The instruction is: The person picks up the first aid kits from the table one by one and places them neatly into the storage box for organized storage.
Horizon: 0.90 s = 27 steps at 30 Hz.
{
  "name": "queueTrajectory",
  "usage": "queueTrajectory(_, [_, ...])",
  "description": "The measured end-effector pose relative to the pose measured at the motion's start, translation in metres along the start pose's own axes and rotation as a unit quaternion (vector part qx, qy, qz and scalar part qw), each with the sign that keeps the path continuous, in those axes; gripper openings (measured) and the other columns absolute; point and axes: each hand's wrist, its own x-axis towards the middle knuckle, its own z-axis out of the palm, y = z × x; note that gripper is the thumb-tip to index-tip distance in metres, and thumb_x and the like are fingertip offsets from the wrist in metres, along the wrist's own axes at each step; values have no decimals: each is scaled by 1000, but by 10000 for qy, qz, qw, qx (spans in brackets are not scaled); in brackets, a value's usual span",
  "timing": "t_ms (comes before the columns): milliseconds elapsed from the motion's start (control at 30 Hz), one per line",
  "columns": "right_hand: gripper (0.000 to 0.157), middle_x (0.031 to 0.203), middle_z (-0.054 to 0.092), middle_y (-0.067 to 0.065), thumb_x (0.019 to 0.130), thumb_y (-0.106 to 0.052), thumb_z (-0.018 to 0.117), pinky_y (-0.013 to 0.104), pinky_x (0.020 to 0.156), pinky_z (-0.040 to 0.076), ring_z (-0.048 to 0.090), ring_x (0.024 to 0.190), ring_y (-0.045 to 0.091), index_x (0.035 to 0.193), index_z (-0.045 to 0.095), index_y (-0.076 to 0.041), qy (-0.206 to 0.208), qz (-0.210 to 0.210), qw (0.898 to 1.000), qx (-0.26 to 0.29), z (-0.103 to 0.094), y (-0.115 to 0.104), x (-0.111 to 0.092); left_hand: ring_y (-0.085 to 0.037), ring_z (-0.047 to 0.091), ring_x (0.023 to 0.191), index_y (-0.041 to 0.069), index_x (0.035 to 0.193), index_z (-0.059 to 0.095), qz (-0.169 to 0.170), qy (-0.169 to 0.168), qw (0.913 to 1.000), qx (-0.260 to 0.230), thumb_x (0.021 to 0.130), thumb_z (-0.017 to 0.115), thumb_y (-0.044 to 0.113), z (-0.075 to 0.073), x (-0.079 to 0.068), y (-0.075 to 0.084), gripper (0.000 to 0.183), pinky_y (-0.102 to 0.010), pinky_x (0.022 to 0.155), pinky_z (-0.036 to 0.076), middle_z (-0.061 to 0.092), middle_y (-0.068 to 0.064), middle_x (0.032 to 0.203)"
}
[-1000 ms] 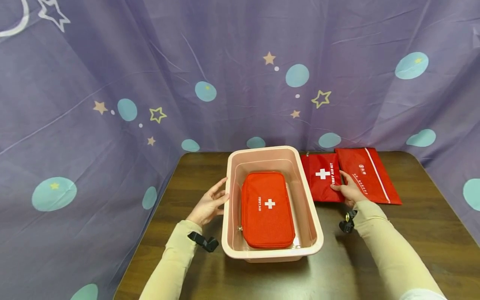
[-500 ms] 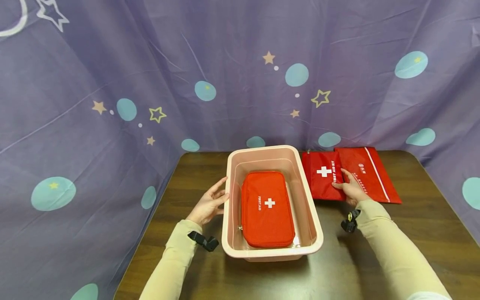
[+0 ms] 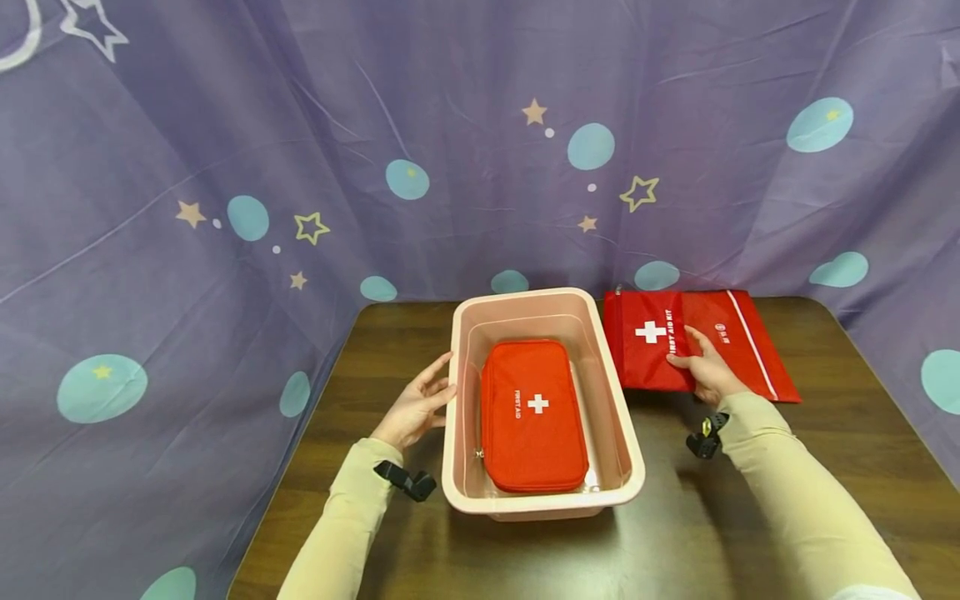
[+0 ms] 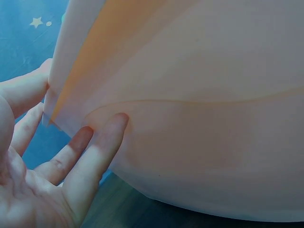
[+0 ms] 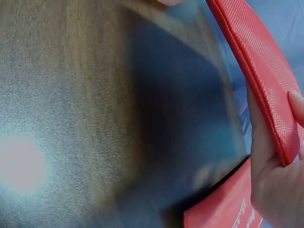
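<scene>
My left hand (image 3: 415,406) touches the left wall of a pale pink plastic tub (image 3: 542,504). In the left wrist view its extended fingers (image 4: 107,147) lie against the tub's outer side. Inside the tub lies a red zipped first aid case (image 3: 536,446) with a white cross. To the tub's right, my right hand (image 3: 711,373) pinches the right edge of a red first aid kit pouch (image 3: 648,367). The right wrist view has this pouch (image 5: 251,71) edge-on between thumb and fingers, raised off the tabletop.
A larger flat red pouch (image 3: 742,333) with a white stripe lies behind the right hand, partly covered by the held pouch. Wooden tabletop (image 3: 675,533) is under everything. A purple patterned curtain (image 3: 480,217) hangs along the back and left.
My right hand has lifted the first aid kit pouch, which has shifted up and slightly right in view and now overlaps more of the larger pouch. The left hand stays on the tub.
</scene>
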Motion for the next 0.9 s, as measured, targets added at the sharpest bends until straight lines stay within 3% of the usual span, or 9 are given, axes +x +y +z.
queueTrajectory(267, [85, 110, 37, -6, 92, -2, 55, 21, 68, 53, 59, 79, 3, 152, 2, -30, -191, -135, 9996, 172, 1, -12, -7, -22, 56, 105, 18, 153, 16, -463, 401, 9981, 83, 97, 48, 2, 5, 3, 4, 66, -42, 77, 53, 40, -19, 132])
queueTrajectory(567, [84, 112, 38, -3, 92, -4, 58, 21, 69, 54, 61, 81, 3, 151, 8, -37, -377, -175, 9989, 226, 5, -28, -14, -19, 56, 102, 19, 153, 17, -444, 440, 9980, 56, 97, 49, 2, 6, 2, 6, 67, -43, 79, 52, 44, -12, 125])
queueTrajectory(900, [83, 113, 37, -7, 90, 2, 58, 21, 69, 54, 58, 85, 0, 150, 15, -37, -356, -377, 9977, 437, 13, -38, -21, -20, 56, 102, 19, 153, 17, -455, 459, 9979, 45, 97, 47, 2, 6, 3, 5, 65, -42, 76, 53, 39, -20, 133])
